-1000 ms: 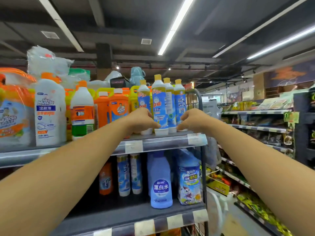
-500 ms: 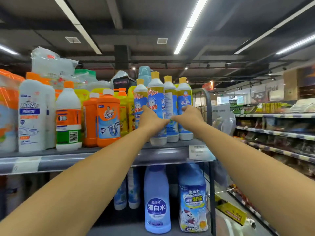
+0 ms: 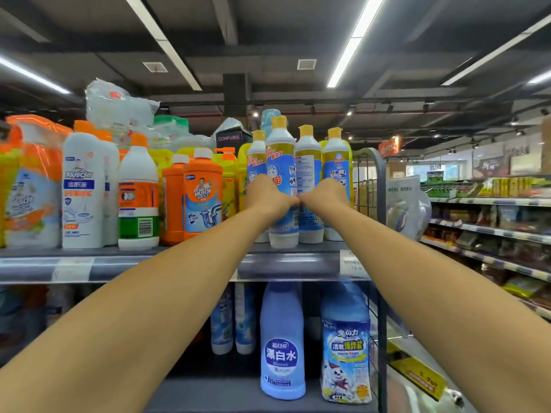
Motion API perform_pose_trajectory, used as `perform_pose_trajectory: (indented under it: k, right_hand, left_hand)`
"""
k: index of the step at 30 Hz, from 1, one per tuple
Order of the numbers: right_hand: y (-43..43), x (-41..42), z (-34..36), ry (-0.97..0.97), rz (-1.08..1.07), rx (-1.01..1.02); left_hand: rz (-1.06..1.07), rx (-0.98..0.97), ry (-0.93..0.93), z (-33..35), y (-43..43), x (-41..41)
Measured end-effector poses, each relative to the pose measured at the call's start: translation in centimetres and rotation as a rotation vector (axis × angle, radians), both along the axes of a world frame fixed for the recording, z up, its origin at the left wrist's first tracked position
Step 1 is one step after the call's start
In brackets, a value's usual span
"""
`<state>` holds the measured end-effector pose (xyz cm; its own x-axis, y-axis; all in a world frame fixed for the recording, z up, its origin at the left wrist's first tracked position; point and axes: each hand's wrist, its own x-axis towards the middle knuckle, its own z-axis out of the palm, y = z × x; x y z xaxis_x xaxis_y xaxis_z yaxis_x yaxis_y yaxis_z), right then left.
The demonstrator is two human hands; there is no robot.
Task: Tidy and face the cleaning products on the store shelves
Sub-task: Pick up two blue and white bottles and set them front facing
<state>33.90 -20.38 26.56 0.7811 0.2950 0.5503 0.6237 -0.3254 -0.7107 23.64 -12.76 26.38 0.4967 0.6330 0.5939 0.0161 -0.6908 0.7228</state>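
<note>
Hands (image 3: 269,195) now higher on upright front bottle (image 3: 281,186).

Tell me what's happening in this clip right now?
A person is facing cleaning products on a store shelf. Both arms reach to the right end of the upper shelf, where the left hand and right hand meet around a group of tall yellow-capped bottles. The front bottle stands upright between the hands at the shelf edge. Orange and white Mr Muscle bottles stand untouched to the left.
</note>
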Motion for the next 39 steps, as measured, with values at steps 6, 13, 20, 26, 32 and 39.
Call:
perform_pose_trajectory:
  k: [6, 13, 20, 26, 32, 39]
  right_hand:
    - [0.8, -0.4, 0.1, -0.014, -0.052, -0.057]
    - [1.0, -1.0, 0.0, -0.031, -0.039, 0.091]
    - [-2.2, -6.2, 2.3, -0.143, 0.003, 0.25]
    - [-5.0, -12.0, 0.0, -0.173, 0.117, 0.295]
    - [-6.5, -17.4, -4.9, -0.058, 0.223, 0.334]
    - [-7.3, -24.5, -11.2, -0.086, 0.264, 0.306]
  left_hand:
    - [0.014, -0.003, -0.104, -0.3, 0.2, -1.1]
    - [-0.016, 0.084, -0.16, 1.4, 0.3, -4.4]
    - [-0.063, 0.069, -0.167, 1.9, 0.4, -8.7]
    - [-0.156, 0.054, -0.166, 0.3, 1.0, -14.3]
    - [-0.237, 0.079, -0.175, -3.5, 1.6, -21.7]
    - [-0.24, 0.05, -0.13, -11.2, 4.0, -29.8]
